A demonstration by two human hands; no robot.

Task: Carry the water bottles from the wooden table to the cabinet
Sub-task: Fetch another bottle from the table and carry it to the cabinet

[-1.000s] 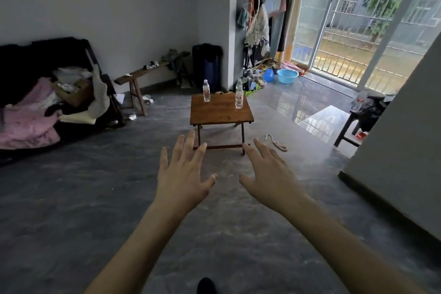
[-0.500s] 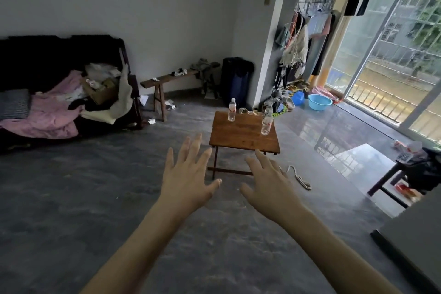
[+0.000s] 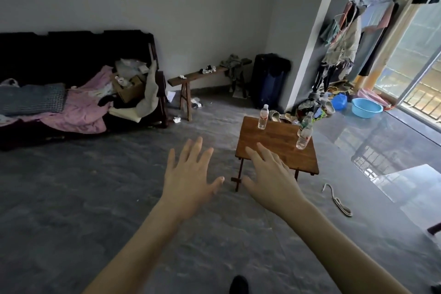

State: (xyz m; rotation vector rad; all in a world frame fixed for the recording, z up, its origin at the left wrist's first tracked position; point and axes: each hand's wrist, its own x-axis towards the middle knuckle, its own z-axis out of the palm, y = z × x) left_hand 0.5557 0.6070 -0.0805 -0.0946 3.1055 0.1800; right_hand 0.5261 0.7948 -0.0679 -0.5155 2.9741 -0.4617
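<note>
A small wooden table (image 3: 274, 143) stands on the grey floor ahead, right of centre. Two clear water bottles with white caps stand upright on it: one (image 3: 263, 117) at its far left corner, the other (image 3: 305, 132) near its right edge. My left hand (image 3: 191, 174) and my right hand (image 3: 270, 176) are stretched forward, palms down, fingers spread, holding nothing. Both hands are short of the table; the right one overlaps its near edge in the picture. No cabinet shows in this frame.
A dark sofa (image 3: 71, 83) piled with bedding fills the left. A wooden bench (image 3: 198, 76) and a dark suitcase (image 3: 269, 81) stand by the back wall. Clothes, shoes and a blue basin (image 3: 366, 107) lie at the right by the glass door. A strap (image 3: 336, 200) lies on the floor.
The view has swung left and drawn closer, so the table and bottles now sit further right and larger. The white wall at the right edge has left the picture. Both hands stay spread.
</note>
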